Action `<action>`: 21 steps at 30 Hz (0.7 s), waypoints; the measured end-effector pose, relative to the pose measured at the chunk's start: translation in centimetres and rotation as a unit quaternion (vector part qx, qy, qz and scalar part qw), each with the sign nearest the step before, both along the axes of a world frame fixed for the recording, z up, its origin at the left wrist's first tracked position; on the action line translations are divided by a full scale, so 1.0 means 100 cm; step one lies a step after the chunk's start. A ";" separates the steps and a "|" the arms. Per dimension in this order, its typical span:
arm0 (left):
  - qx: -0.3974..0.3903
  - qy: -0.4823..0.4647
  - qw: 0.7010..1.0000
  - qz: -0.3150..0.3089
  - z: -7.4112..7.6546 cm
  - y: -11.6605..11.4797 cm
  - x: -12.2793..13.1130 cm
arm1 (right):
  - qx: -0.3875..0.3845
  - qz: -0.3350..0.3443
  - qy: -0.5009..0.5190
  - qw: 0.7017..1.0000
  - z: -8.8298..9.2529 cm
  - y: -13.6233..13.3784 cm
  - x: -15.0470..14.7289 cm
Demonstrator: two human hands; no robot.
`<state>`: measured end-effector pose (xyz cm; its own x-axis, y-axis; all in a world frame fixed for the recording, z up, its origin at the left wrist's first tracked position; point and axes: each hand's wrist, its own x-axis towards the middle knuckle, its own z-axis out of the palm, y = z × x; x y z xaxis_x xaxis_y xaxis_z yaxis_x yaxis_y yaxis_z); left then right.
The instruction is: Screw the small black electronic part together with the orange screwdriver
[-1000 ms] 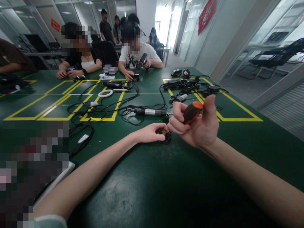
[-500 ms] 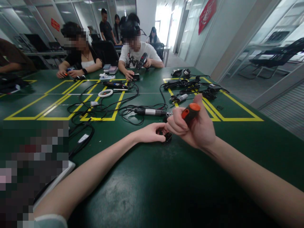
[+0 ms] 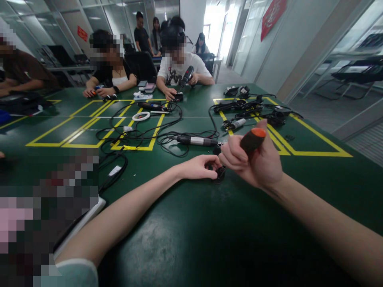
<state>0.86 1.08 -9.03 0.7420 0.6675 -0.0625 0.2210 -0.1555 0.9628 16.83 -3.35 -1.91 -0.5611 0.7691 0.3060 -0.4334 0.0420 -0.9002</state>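
Note:
My right hand (image 3: pixel 254 159) is wrapped round the black handle of a screwdriver (image 3: pixel 251 142) with an orange end cap. The handle tilts up towards me, and its tip is hidden behind the fingers. My left hand (image 3: pixel 199 167) rests low on the table, thumb and fingers closed about a small dark part (image 3: pixel 220 174). Most of that part is covered, so its kind does not show. Just beyond both hands lies a black-and-silver corded power tool (image 3: pixel 197 141).
Black cables (image 3: pixel 119 137) sprawl on the green table (image 3: pixel 185 223) among yellow tape outlines. More cords (image 3: pixel 239 105) lie at back right with a silver-bodied tool (image 3: pixel 236 123). A white ring (image 3: pixel 141 116) lies left of centre. Across the table, a person in white (image 3: pixel 191 67) holds a drill (image 3: pixel 187 75).
The whole scene has shifted rightward in the picture. The screwdriver handle has turned in my right hand: the orange patch on its side no longer shows. My left hand keeps its hold.

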 end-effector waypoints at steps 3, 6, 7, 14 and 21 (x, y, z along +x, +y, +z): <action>0.001 -0.002 1.000 0.002 -0.001 0.000 0.000 | -0.002 0.013 0.009 1.000 -0.001 -0.002 0.000; 0.003 -0.006 1.000 0.001 0.000 0.000 0.000 | -0.002 0.013 0.032 0.999 -0.003 -0.003 0.000; 0.003 -0.006 1.000 0.000 0.001 0.000 0.000 | -0.005 0.010 0.038 0.999 -0.004 -0.004 -0.001; 0.000 -0.007 1.000 0.000 -0.001 0.000 -0.001 | -0.021 0.033 0.028 0.999 -0.003 -0.004 -0.003; -0.009 -0.011 1.000 0.005 0.000 -0.001 0.000 | -0.028 0.030 0.033 0.999 -0.003 -0.001 0.001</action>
